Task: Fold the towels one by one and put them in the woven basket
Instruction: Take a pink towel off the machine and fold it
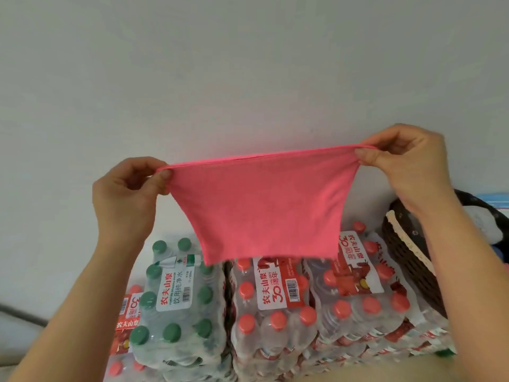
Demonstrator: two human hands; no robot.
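Pink towel (259, 205) hangs mid-frame, stretched along its top edge between your two hands, lower edge loose, white wall (248, 64) behind; your left hand (129, 194) pinches the left corner, thumb against curled fingers; your right hand (405, 161) pinches the right corner, slightly higher; hands well apart. Woven basket (407, 260), dark with cream lace trim, at right edge of frame, partly behind your right forearm, apart from the towel. Below: green-capped bottle pack (176, 299) lower left; red-capped bottle packs (278, 312) lower centre.
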